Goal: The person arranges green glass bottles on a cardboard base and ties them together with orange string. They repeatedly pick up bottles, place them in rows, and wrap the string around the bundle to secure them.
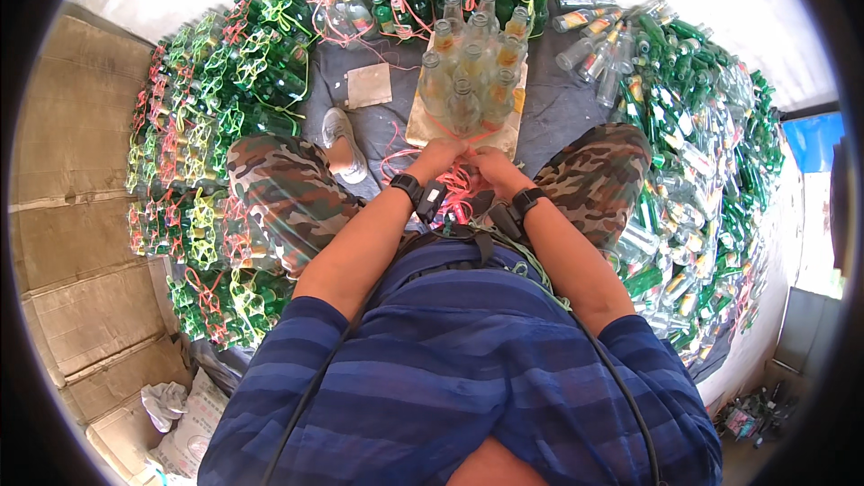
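A cluster of clear glass bottles (470,72) stands upright on a flat cardboard piece (417,132) in front of me. At its near side my left hand (441,155) and my right hand (491,165) come close together, fingers bent inward. Both are closed on a pink plastic cord (467,138) that runs along the base of the nearest bottles. More loose pink cord (461,184) lies in a tangle below my hands, between my legs. The fingertips are partly hidden by the hands themselves.
Bundles of green bottles (270,67) tied with coloured cord stand along the left and back. A large heap of loose bottles (693,171) fills the right side. A square cardboard scrap (369,85) lies on the dark sheet (562,108). Cardboard panels (81,171) line the left wall.
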`<state>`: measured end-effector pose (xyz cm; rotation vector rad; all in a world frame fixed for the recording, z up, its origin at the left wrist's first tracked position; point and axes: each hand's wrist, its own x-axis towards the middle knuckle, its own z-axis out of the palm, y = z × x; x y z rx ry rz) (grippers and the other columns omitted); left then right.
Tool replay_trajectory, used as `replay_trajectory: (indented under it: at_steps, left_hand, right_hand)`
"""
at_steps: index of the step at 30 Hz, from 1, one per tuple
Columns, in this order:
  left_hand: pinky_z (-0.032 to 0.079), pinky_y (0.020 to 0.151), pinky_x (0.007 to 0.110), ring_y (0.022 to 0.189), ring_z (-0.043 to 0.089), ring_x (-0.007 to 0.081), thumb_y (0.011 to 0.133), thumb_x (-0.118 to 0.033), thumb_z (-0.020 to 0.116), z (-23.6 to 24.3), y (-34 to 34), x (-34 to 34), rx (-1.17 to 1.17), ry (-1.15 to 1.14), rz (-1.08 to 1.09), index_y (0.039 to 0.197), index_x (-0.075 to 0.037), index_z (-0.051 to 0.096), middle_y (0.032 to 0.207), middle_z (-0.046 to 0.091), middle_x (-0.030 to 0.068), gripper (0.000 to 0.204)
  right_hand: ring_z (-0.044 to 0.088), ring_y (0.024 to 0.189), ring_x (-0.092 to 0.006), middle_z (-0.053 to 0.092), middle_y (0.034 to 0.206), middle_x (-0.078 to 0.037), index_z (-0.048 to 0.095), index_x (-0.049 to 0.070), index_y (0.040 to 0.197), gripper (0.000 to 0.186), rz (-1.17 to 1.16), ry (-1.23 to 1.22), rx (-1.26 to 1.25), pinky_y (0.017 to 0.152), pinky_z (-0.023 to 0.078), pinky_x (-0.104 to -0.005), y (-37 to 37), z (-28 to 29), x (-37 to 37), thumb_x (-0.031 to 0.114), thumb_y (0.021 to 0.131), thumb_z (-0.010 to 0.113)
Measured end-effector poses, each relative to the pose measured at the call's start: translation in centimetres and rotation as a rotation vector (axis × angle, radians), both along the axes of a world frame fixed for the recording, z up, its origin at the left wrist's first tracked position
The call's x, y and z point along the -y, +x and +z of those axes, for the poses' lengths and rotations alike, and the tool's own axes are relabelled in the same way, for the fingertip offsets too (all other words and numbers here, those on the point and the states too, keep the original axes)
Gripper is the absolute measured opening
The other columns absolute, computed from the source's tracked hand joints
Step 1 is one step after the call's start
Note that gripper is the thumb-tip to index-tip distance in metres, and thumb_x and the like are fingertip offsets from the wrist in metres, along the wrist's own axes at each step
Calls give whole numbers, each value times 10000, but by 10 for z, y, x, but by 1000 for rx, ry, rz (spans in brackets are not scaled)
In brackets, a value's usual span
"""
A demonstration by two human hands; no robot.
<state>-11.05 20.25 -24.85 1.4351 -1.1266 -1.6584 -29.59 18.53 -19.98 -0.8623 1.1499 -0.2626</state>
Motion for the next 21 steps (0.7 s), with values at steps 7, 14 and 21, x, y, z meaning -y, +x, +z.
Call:
replay_trajectory:
  at_steps: [7,14,21]
  left_hand:
    - [518,652,361,670,681,197,1006,-215,573,19,2,-8,239,-134,-148,1082,13,704,767,709,116,274]
    - [535,720,468,790,708,352,1014,-165,560,45,-5,-18,505,-263,-242,1414,-75,494,844,707,206,415]
    - [509,780,594,909,666,522,1008,-162,576,44,-14,-21,734,-381,-338,1519,-103,363,955,697,327,556]
  right_hand:
    - [347,490,-92,447,677,34,651,81,1007,139,-61,-78,-167,438,235,-281,-13,6,12,210,956,646]
    - [413,541,-115,471,677,39,678,37,1036,195,-157,-107,-232,461,313,-330,-16,14,20,188,913,677]
    - [499,632,-110,623,738,-7,723,-28,946,197,-21,-392,-339,557,379,-330,-27,-15,24,151,864,716]
